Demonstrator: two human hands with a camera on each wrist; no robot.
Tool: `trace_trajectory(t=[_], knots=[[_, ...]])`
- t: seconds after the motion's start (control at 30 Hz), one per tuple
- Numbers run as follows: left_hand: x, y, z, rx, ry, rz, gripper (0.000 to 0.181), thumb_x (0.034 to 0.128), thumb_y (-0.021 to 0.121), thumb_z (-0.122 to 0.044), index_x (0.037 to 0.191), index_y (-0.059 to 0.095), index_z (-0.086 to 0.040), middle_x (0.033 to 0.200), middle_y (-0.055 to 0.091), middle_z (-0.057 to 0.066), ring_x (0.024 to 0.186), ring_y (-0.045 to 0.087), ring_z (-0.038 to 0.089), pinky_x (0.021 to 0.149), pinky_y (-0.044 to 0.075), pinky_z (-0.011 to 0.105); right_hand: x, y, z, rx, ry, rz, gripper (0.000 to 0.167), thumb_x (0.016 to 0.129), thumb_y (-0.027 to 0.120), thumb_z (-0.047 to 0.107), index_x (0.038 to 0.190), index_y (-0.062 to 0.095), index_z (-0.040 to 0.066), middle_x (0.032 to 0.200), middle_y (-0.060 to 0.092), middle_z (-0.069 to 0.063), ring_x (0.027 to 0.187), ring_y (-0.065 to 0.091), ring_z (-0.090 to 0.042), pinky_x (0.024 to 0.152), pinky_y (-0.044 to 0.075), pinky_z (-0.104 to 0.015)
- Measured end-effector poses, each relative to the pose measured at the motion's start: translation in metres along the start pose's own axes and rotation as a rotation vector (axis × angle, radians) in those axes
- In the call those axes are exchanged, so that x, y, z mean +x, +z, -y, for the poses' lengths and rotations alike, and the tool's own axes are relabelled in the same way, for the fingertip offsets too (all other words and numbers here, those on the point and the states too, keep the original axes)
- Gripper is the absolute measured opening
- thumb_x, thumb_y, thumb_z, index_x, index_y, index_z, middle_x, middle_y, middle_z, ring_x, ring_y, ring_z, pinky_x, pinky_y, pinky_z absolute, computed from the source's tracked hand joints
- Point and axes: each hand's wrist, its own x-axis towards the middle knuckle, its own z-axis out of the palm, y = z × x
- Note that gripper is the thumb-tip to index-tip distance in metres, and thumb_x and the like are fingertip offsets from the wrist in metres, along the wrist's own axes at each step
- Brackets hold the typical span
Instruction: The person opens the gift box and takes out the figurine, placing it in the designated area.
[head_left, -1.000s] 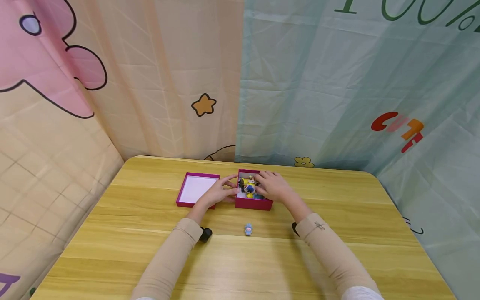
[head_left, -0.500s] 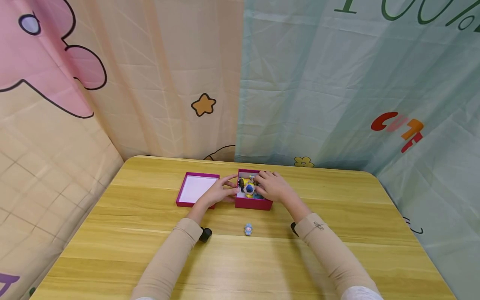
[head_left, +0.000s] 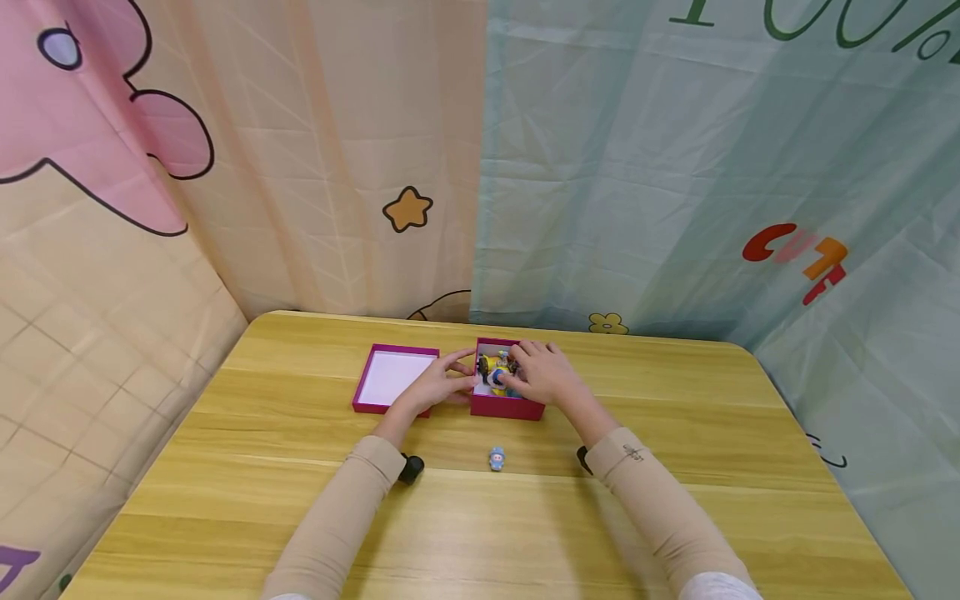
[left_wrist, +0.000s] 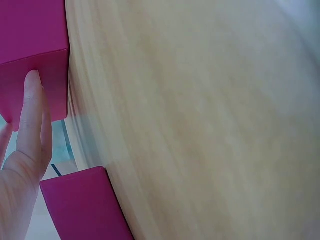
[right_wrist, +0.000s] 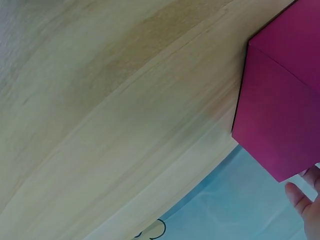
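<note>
Bracing the box (head_left: 507,407) at left with our left hand (head_left: 435,385), fingers straight, we should handle the toys (head_left: 491,364) gently; whether our right hand (head_left: 547,373) grips one, we cannot tell

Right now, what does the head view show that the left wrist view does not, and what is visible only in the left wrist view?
Only the head view shows the right hand at the box, the toys inside it, and the small blue figurine in front.

Only the left wrist view plainly shows the outer face of the box's left wall, with a fingertip against it.

Both show the left hand, the box, part of the shallow lid and the table.
</note>
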Motion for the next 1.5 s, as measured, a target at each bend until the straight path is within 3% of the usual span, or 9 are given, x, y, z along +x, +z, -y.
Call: trace_trajectory(t=[0.57,1.2,1.5], knots=[[-0.0001,0.0000,-0.0007,0.005,0.015,0.013,0.059,0.0881,0.060,-0.009,0.141,0.035,-0.014,0.119,0.047,0.021,0.092,0.060,0.025,0.077,0.054,0.040,0.0036,0.0004,0.0092,-0.061,0.089,0.054,0.076,0.079,0.043,0.071,0.122,0.050,0.009,0.122,0.051,-0.009,0.114,0.046,-0.028,0.096,0.036,-0.046],[0.0000,-0.0005,0.0012,-0.006,0.028,0.027,0.060,0.0884,0.060,-0.009,0.142,0.032,-0.012,0.119,0.046,0.022,0.092,0.060,0.026,0.077,0.054,0.041,0.0061,0.0022,0.0101,-0.097,0.090,0.069,0.074,0.081,0.045,0.067,0.129,0.048,0.010,0.129,0.048,-0.011,0.117,0.045,-0.029,0.101,0.032,-0.047],[0.0001,-0.0008,0.0006,0.001,0.024,0.021,0.060,0.0887,0.059,-0.008,0.142,0.032,-0.012,0.118,0.046,0.022,0.092,0.060,0.027,0.077,0.054,0.041,0.0015,-0.0009,0.0086,-0.070,0.040,-0.056,0.068,0.080,0.050,0.066,0.119,0.051,0.011,0.119,0.053,-0.011,0.109,0.050,-0.030,0.095,0.037,-0.048]])
